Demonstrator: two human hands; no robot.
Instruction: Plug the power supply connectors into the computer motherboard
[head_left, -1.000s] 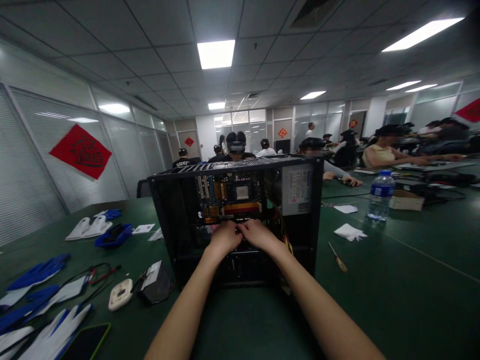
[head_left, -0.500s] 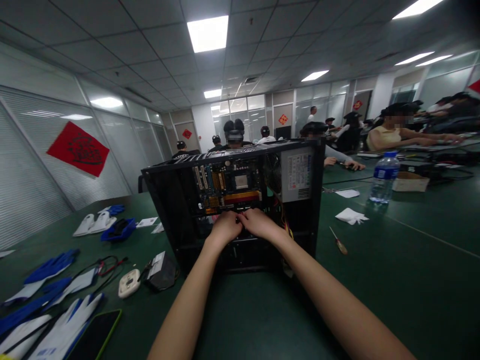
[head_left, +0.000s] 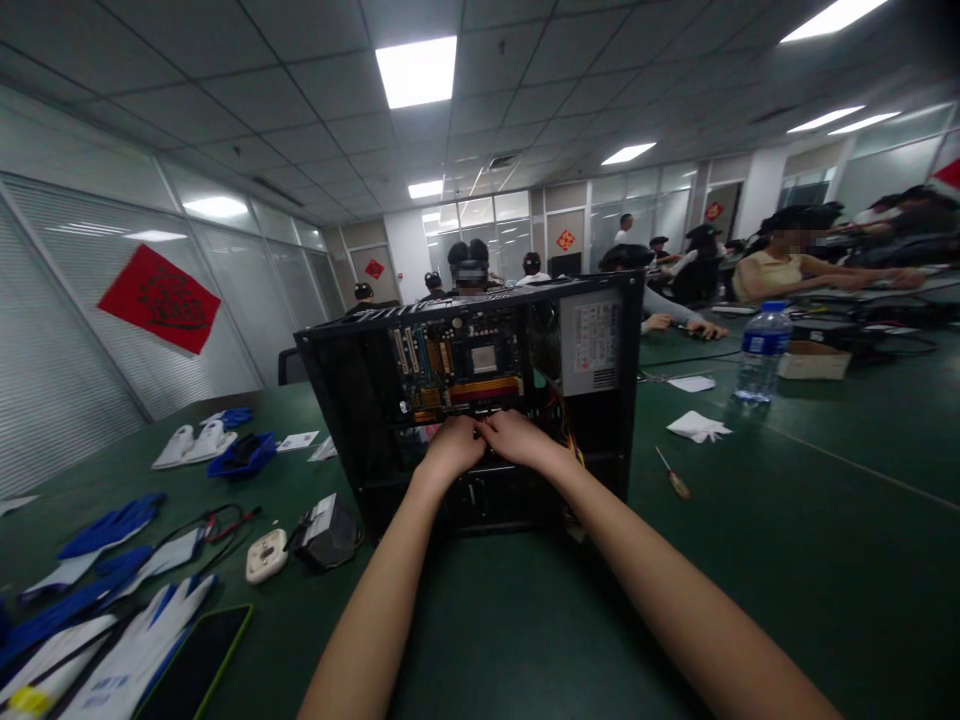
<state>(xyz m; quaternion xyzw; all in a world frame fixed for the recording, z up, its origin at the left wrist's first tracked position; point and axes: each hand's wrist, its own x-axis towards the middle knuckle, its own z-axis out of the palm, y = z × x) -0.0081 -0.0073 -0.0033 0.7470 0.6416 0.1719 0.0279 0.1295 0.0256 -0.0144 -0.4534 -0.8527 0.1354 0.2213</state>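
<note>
An open black computer case (head_left: 337, 420) stands on the green table (head_left: 750, 560), its side panel off. Inside I see the motherboard (head_left: 457, 370) and the silver power supply (head_left: 592, 345). My left hand (head_left: 450, 447) and my right hand (head_left: 516, 440) are both inside the case, side by side just below the motherboard. Their fingers are curled and pressed together on some part there that the hands hide. A bundle of coloured wires (head_left: 570, 440) hangs to the right of my right hand.
A screwdriver (head_left: 669, 475), white paper (head_left: 697, 427) and a water bottle (head_left: 761, 352) lie right of the case. To the left are blue-and-white gloves (head_left: 105, 530), a black component (head_left: 330, 530), a white puck (head_left: 266, 556) and a phone (head_left: 191, 665). Other people sit at tables behind.
The view has shifted a little, with the case now slightly higher and farther in the picture. Both hands stay together at the same spot inside the case.
</note>
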